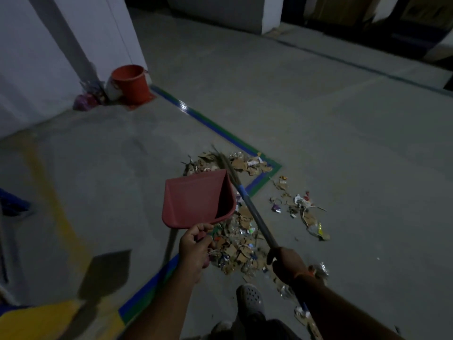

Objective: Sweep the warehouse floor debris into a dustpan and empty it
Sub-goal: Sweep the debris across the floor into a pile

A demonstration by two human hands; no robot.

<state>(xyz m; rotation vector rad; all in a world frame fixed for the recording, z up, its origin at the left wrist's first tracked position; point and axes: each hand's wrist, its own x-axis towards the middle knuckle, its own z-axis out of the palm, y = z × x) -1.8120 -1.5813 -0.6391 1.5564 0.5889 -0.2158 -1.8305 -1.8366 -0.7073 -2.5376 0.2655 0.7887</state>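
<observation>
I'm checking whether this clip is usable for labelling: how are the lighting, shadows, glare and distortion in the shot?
Head view: dim overall, with the far background nearly black. The dustpan in the left hand casts a sharp shadow on the floor at lower left. One small glare spot sits on the blue-green tape. The wide lens bends the walls and floor lines; the debris looks soft.

Dim light. Grey concrete floor (318, 114) fills most of the frame. Blue-green tape line (215, 130) runs from upper left to a corner at centre. Worn yellow line (49, 190) at left. White wall (29, 60) upper left; orange bucket (131, 83) at its base. White block (220, 13) at top centre.
</observation>
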